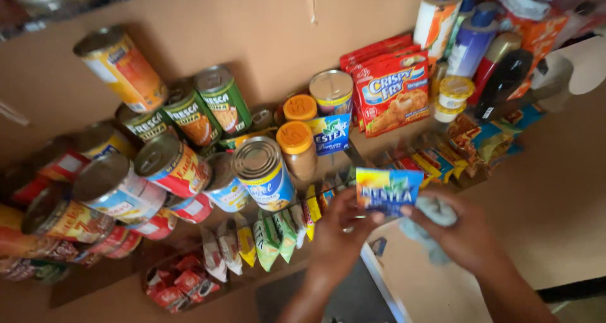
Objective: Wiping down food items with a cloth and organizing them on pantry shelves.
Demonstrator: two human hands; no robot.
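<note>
Two hands — left hand [338, 234], right hand [467, 234] — one blue sachet [386, 190], one grey cloth [435, 212]

1. A small flat packet [387, 191] is seen just right of the middle of the frame. It is blue, with yellow at its upper left corner. It is held upright, facing up.
2. A soft grey cloth [435, 217] is seen bunched up, just right of the packet.
</note>
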